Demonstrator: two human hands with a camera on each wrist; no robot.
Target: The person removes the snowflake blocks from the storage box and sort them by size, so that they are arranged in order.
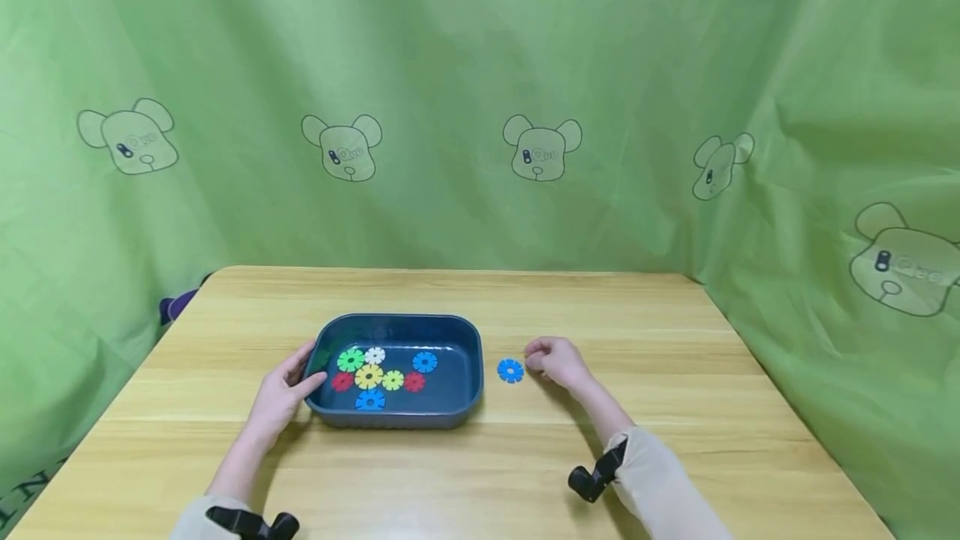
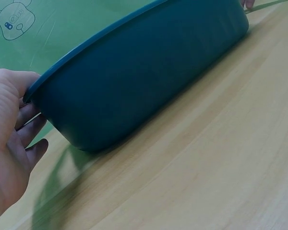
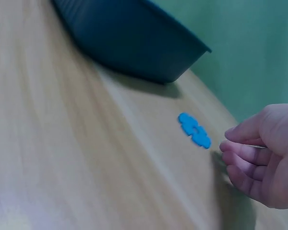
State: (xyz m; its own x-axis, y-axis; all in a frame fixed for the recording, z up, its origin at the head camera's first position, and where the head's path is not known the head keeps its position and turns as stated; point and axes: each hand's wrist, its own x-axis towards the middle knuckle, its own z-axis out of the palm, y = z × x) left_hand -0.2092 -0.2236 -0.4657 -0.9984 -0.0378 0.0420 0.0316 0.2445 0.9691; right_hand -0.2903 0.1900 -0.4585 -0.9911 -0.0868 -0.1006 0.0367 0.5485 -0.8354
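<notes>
A dark blue tray [image 1: 393, 421] holds several flower-shaped discs, among them a green disc [image 1: 343, 361], a yellow disc [image 1: 361, 377] and a blue disc [image 1: 420, 362]. My left hand [image 1: 279, 394] [image 2: 9, 129] grips the tray's left end, thumb over the rim and fingers along the outside wall [image 2: 134, 76]. To the right of the tray, another blue disc [image 1: 517, 372] [image 3: 188, 123] lies flat on the table. Just right of that disc is my right hand [image 1: 558, 363] [image 3: 266, 155], fingers loosely bent, a small gap at the thumb tip, nothing held.
The tray's outer wall [image 3: 129, 43] stands left of the loose disc. A wooden table [image 1: 420, 482] lies under everything, with a green curtain [image 1: 450, 215] printed with bear heads behind it. Something purple [image 1: 180, 304] shows beyond the table's left edge.
</notes>
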